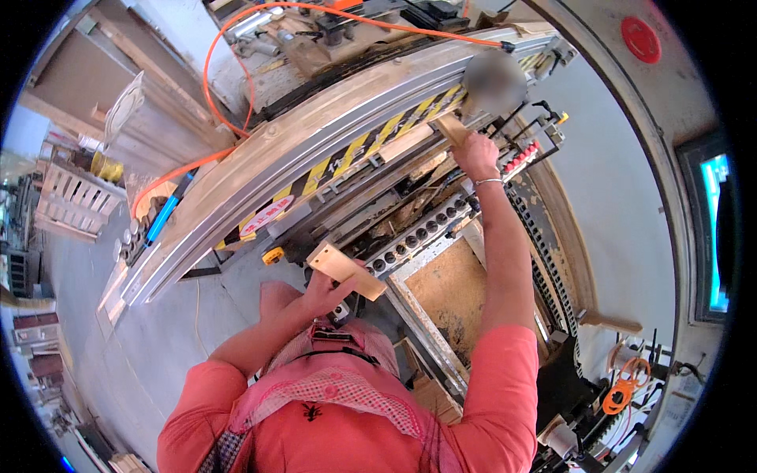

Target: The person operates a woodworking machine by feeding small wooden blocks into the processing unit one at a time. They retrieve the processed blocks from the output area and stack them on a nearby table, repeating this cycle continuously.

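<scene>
My left hand is closed around a short wooden block, held tilted in front of my waist; small dark holes show near its far end. My right arm reaches forward over the machine. There my right hand grips a wooden piece, whose far end points toward the yellow-and-black striped edge. Part of that piece is hidden under my fingers. Between my hands runs a machine rail with a row of round black parts.
A long curved metal-edged beam crosses ahead, with an orange hose looping over it. A sawdust-covered panel lies below my right forearm. At the right are a screen and a red button. A blurred patch hides part of the machine.
</scene>
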`<state>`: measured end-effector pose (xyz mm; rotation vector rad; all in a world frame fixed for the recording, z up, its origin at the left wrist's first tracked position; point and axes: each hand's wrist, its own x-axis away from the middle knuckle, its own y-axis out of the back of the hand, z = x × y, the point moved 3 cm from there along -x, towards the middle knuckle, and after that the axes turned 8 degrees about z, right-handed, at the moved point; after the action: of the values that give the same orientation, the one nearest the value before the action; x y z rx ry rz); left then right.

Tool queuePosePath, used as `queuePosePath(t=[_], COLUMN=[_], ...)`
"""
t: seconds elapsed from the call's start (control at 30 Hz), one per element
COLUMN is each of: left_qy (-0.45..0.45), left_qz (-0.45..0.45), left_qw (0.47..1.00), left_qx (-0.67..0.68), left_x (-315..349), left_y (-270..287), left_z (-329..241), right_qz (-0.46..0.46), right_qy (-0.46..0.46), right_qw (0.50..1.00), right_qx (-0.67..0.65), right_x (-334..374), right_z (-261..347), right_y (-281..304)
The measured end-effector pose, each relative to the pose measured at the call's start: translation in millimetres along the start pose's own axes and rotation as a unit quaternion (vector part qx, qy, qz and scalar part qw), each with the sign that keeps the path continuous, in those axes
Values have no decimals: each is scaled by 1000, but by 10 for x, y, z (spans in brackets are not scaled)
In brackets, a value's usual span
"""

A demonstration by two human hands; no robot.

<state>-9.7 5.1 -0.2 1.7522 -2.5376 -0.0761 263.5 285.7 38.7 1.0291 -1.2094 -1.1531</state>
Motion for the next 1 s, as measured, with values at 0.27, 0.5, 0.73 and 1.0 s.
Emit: queuePosePath(t=[0.27,0.5,0.73,1.0], left_qy=[-21,-21,22,31], left_qz=[16,27,37,20], left_qw=[1000,999,997,998], left_qx=[-2,26,70,41], left_x=[3,2,-10,-57], left_y=[35,52,57,68], left_z=[2,-35,29,74], right_qz=[-15,-11,-1,50], right_qy=[12,12,13,-18], right_qw=[1000,999,999,995], right_qx=[18,41,46,81], right_x=[19,16,-57,-23], right_z=[38,7,-17,21], right_y=[9,-11,-59,-2])
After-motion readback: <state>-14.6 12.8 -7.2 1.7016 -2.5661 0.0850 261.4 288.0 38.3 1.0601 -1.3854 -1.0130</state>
